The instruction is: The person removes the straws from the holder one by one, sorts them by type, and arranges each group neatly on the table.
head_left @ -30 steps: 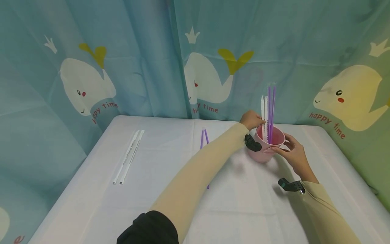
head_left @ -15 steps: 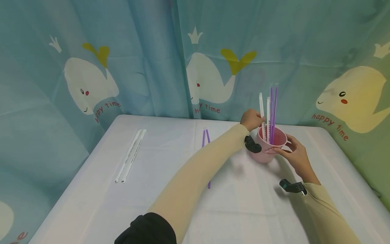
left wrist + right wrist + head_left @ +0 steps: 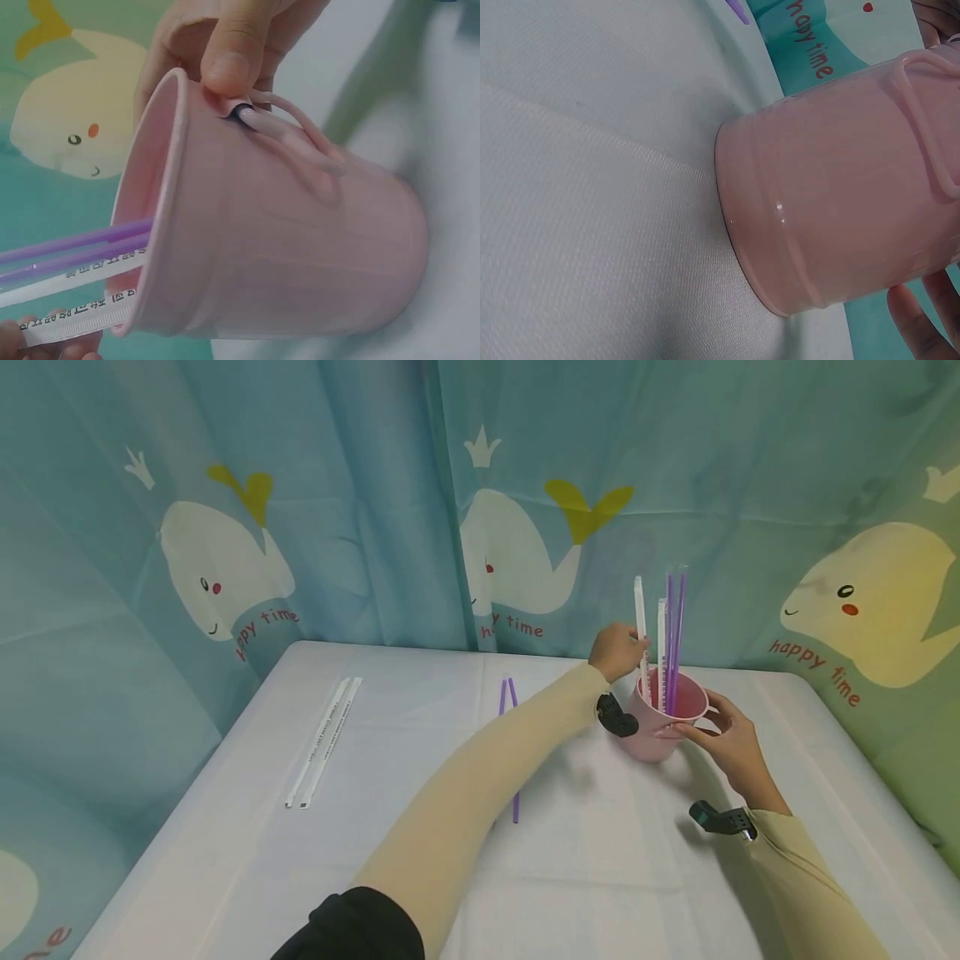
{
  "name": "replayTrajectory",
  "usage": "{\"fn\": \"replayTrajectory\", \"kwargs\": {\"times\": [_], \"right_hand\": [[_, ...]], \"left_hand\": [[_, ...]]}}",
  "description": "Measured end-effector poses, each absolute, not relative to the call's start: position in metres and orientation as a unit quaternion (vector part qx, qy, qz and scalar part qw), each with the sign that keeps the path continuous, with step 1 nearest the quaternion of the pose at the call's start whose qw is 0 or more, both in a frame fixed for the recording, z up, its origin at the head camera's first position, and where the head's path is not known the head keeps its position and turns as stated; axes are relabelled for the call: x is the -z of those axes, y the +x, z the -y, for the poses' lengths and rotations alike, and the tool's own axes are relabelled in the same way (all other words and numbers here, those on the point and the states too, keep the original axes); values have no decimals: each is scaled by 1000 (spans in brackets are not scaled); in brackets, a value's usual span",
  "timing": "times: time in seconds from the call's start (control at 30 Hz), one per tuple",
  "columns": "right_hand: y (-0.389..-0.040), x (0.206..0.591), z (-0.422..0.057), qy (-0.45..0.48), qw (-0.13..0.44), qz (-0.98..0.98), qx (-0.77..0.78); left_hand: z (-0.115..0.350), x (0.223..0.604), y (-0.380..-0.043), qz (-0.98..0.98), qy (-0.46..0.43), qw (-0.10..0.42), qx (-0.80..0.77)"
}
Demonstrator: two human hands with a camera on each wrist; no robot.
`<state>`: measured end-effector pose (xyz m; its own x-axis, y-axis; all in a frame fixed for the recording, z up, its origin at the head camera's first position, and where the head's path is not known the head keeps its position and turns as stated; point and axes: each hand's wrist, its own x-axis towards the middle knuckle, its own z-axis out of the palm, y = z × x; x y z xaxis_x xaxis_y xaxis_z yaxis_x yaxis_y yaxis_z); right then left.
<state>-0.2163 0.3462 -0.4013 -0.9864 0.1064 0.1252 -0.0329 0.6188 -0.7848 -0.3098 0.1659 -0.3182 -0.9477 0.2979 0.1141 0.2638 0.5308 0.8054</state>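
A pink bucket (image 3: pixel 647 745) with a small handle stands upright at the table's back right. My left hand (image 3: pixel 617 652) pinches one white paper-wrapped straw (image 3: pixel 639 603) whose lower end is inside the bucket. Another white wrapped straw (image 3: pixel 662 631) and purple straws (image 3: pixel 677 635) in clear wrap lean in the bucket. My right hand (image 3: pixel 727 745) grips the bucket at its right rim; in the left wrist view its thumb (image 3: pixel 231 64) presses on the rim by the handle. Printed dark characters show on the held straw (image 3: pixel 79 319).
Two white wrapped straws (image 3: pixel 322 743) lie side by side on the left of the white table (image 3: pixel 420 710). Two purple straws (image 3: pixel 514 693) lie mid-table, partly hidden under the left sleeve (image 3: pixel 480 785). Behind hangs a whale-print curtain (image 3: pixel 375 527).
The white straw in my left hand has risen and shifted slightly left, apart from the other white one. My right hand stays on the bucket.
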Motion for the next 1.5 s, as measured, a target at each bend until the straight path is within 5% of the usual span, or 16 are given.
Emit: {"fn": "replayTrajectory", "kwargs": {"times": [1.5], "right_hand": [[-215,401,-346,-18,85,893,-441]], "left_hand": [[-143,286,-323,-782,129,-41,-608]]}}
